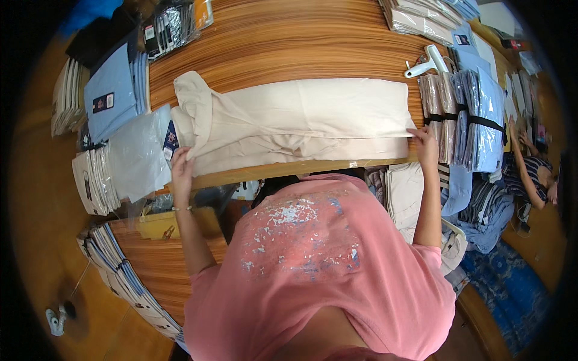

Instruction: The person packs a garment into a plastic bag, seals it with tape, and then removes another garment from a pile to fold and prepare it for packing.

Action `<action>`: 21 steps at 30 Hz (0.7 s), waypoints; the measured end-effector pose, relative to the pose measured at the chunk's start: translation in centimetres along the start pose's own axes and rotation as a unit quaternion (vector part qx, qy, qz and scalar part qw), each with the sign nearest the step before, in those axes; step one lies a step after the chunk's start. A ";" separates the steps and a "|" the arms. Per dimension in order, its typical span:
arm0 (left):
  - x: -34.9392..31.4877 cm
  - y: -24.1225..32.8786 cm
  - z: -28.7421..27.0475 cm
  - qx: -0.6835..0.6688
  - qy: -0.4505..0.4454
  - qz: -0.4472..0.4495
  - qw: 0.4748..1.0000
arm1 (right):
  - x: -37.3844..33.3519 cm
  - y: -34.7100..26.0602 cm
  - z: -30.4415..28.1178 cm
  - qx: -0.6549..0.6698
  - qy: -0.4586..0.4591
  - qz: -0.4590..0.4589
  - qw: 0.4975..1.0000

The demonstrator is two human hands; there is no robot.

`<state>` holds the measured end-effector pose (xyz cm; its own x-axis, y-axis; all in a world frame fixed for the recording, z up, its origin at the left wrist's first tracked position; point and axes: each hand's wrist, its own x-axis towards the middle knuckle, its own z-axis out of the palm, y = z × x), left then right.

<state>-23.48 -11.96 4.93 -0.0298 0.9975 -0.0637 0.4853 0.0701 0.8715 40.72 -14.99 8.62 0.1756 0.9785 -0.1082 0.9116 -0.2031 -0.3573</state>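
Note:
A pair of cream trousers [313,108] lies lengthwise along the front of the wood-grain table [289,45]. Its waist is bunched at the left, and its leg hems point right. My left hand [182,165] is closed on the near edge of the waist, fingers pinched on the cloth. Just beside that hand, a dark blue tag [170,137] shows by the waist. At the other end, my right hand [425,144] pinches the near corner of the upper leg's hem. The lower leg shows beneath it, with creases in the middle.
Bagged folded garments [466,120] with black bands stand at the right, near a white T-shaped tool [430,62]. Blue folded garments [111,90] and a clear plastic bag [138,153] lie left. More packs [418,21] sit far right. Another person's arm [524,171] shows at the right.

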 end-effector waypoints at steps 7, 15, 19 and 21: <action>-1.1 0.1 1.2 0.278 -0.006 0.035 0.960 | 7.7 -20.4 3.9 0.029 0.023 -0.263 0.964; -0.7 1.5 0.3 0.308 -0.074 0.068 0.946 | 18.7 -45.9 17.8 -0.148 0.136 -0.657 0.727; 1.1 2.3 -2.1 0.169 -0.039 0.148 0.974 | 18.9 -47.8 13.8 -0.303 -0.033 -0.605 0.735; 4.0 3.9 -3.0 0.064 0.094 0.159 0.981 | 15.7 -46.6 8.6 -0.187 -0.117 -0.602 0.768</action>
<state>-24.35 -7.68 9.56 -0.0135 0.9531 0.3024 0.6011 -0.2339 0.7642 -2.23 9.49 15.56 -0.9091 0.4071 -0.0884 0.4118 0.9103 -0.0428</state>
